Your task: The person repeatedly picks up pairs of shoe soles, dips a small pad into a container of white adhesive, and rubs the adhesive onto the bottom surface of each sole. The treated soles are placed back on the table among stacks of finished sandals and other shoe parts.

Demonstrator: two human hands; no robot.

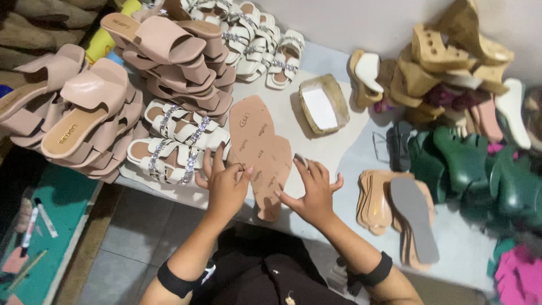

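Two tan shoe insoles lie on the white table (339, 152). One insole (249, 121) points away from me, and the other insole (272, 169) overlaps it nearer my body. My left hand (226, 183) rests with its fingertips on the left edge of the insoles. Spread fingers of my right hand (313, 189) touch the nearer insole's right edge. Neither hand closes around anything.
Stacks of pink sandals (84, 113) and white jewelled sandals (180, 141) fill the left. A small tray (322, 104) sits behind the insoles. A pile of insoles (395, 209), green shoe lasts (468, 164) and wooden heels (446, 51) crowd the right.
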